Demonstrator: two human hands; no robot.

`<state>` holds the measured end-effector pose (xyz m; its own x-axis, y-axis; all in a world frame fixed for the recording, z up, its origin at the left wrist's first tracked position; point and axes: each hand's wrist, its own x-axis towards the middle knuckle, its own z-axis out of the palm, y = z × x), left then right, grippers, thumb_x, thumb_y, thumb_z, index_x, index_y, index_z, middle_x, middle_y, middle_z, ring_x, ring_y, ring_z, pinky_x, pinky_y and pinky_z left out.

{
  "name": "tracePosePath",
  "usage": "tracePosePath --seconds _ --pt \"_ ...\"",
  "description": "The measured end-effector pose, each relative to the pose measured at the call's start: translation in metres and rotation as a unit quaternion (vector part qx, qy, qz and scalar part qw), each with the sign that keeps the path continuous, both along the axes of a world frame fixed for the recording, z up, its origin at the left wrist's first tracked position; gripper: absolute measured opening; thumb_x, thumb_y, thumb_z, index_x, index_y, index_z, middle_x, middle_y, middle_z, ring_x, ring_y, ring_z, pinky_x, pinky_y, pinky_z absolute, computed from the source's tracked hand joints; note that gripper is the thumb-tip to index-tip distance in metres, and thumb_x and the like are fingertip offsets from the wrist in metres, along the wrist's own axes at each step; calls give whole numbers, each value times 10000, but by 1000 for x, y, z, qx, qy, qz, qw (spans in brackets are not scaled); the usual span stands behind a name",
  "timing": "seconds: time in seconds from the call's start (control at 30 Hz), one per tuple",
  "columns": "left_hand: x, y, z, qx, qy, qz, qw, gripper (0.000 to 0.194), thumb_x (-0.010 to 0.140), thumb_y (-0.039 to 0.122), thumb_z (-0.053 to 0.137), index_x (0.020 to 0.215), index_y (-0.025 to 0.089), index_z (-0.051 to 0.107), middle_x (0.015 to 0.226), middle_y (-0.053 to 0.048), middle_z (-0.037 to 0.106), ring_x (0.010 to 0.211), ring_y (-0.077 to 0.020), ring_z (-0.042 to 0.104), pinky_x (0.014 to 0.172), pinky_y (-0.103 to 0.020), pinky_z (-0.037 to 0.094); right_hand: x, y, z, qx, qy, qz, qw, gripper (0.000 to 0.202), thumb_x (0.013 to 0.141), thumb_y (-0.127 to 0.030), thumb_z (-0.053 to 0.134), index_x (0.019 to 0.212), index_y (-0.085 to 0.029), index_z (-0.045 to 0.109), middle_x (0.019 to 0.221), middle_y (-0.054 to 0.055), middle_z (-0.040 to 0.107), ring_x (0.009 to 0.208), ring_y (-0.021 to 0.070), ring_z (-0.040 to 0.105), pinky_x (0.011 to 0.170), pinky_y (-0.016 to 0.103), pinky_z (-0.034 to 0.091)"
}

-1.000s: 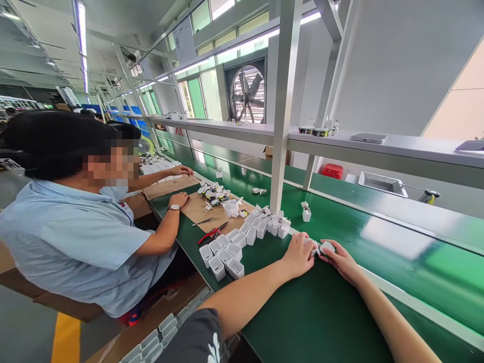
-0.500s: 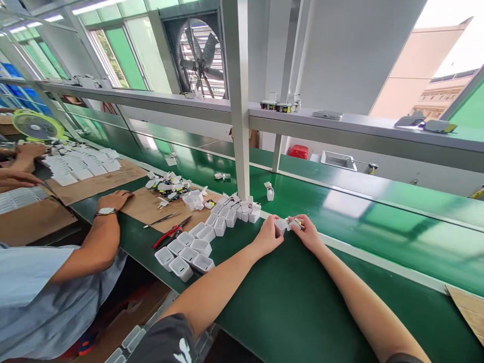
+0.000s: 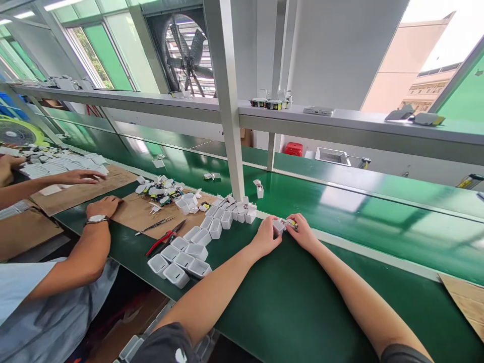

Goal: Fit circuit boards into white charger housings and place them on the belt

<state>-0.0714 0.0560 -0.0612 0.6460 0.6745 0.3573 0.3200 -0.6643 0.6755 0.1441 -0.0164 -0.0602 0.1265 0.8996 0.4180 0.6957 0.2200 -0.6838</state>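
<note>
Near the centre, my left hand [image 3: 266,236] grips a small white plastic box [image 3: 279,226] from its left side. My right hand [image 3: 301,232] pinches a small white and yellow part [image 3: 291,223] against the right side of that box. Fine detail between the fingers is too small to make out. To the left of my left forearm stand several open white boxes [image 3: 184,260] in rows. Beyond them, by the upright post, smaller boxes [image 3: 241,210] have parts on top. One box with a part in it [image 3: 259,188] stands alone on the green surface behind my hands.
Red-handled pliers [image 3: 165,237] and tweezers [image 3: 155,225] lie left, beside a heap of parts [image 3: 162,189] on brown cardboard [image 3: 126,212]. A metal post [image 3: 229,111] rises ahead, carrying a shelf [image 3: 340,121]. A co-worker's arm [image 3: 88,242] rests at the left.
The view has turned slightly, shifting the scene left. My hands still hold the box and part close together. At the left, another person's hand has reached out over the cardboard.
</note>
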Motion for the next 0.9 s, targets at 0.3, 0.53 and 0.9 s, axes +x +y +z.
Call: tracePosePath --seconds 0.3,0.53,0.9 --pt "-1 -3 5 -6 5 -4 1000 581 862 227 715 1375 217 443 1170 -97 645 1236 -316 622 1102 -521 531 6 4 -10 -13 42 -70 997 299 948 -505 633 1112 -255 629 1002 44 708 844 254 620 785 397 508" --pt "-1 -5 6 -9 -5 0 1000 626 836 300 802 1360 229 468 1260 -118 640 1264 -329 610 1111 -518 516 21 10 -26 -22 138 -101 985 420 873 -626 748 1089 -273 676 874 -1 718 741 226 615 712 355 493" --pt "-2 -4 3 -12 2 -6 1000 652 833 338 807 1382 219 477 1304 -148 640 1323 -355 585 1124 -533 503 26 10 -21 -16 326 -93 941 523 787 -657 872 1071 -269 668 941 23 763 823 239 694 692 341 547"
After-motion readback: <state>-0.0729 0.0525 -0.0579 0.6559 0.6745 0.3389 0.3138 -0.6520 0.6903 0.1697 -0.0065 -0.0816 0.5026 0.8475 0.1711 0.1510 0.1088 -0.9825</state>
